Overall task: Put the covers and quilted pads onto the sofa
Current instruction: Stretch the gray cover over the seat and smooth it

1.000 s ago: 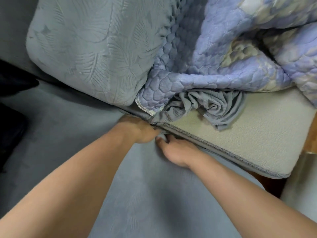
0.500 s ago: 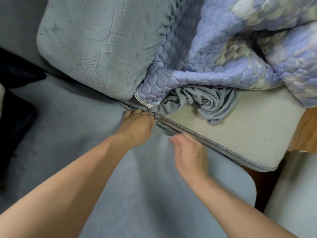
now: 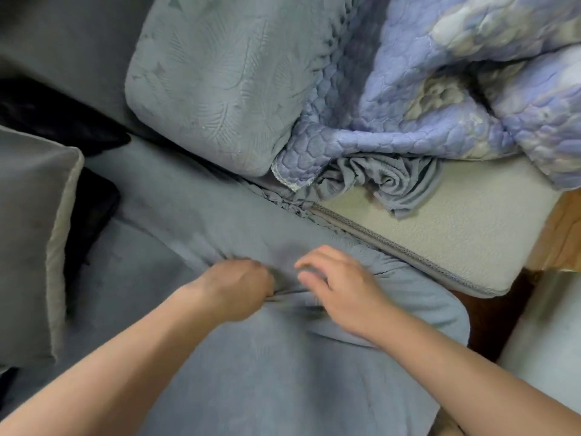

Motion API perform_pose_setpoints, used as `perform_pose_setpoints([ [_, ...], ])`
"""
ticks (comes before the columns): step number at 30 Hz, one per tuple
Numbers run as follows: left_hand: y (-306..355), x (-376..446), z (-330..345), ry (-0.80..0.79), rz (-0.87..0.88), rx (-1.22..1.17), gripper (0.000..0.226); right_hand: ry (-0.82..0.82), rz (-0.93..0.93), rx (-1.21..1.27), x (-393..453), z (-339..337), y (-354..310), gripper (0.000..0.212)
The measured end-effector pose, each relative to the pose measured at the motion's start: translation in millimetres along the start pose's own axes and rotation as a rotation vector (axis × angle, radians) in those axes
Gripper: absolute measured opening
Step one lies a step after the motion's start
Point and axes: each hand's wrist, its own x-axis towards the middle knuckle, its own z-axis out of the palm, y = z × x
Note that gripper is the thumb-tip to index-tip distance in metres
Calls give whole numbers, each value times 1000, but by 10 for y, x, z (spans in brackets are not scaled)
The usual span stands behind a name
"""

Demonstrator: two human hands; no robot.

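1. Far right, a strip of warm orange-brown wooden surface point(image 3: 562, 228) shows past the seat edge.
2. Below it, a dark reddish-brown gap point(image 3: 490, 319) lies in shadow.
3. Bottom right, a pale glossy rounded surface point(image 3: 547, 335); blurred, can't say what it is.
4. Left edge, a grey velvety piped cushion point(image 3: 31, 234), black fabric point(image 3: 56, 121) behind it.
5. Light soft, even.

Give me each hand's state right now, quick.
Left hand: fingers curled, gripping a fold of the grey-blue seat cover.
Right hand: open, fingers spread and relaxed over the same cover, holding nothing.
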Motion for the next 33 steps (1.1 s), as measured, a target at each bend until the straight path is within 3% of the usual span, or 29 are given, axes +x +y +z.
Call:
perform_pose_setpoints([
  [2,-102,299,-140,228,3,-39,29,31,184,-98,224,-109,109,43],
  [4,-243,528,-233,299,-48,-180,44,-148,329,-262,350,-109,227,57],
  [7,-408,776,-286,238,-91,-149,50,-256,396,-293,425,-74,267,69],
  [11,-381,1110,-519,-27,-162,-92,60,-356,471,-200,699,-156,320,74],
  [16,-313,1729,-526,-272,-209,-243,70,-320,519,38,1121,30,555,63],
  [20,-457,2213,-244,-246,-357,-251,103,-225,583,218,1351,272,756,52],
  [24,-502,2339,-92,-230,-396,-254,132,-257,588,183,1383,289,764,52],
  [26,-465,2252,-147,-236,-391,-279,123,-270,571,140,1364,228,707,52],
  [30,-418,2040,-418,-263,-308,-235,77,-312,673,123,1320,120,673,48],
  [33,-435,2033,-396,-340,-287,-291,78,-342,748,139,1344,202,742,45],
])
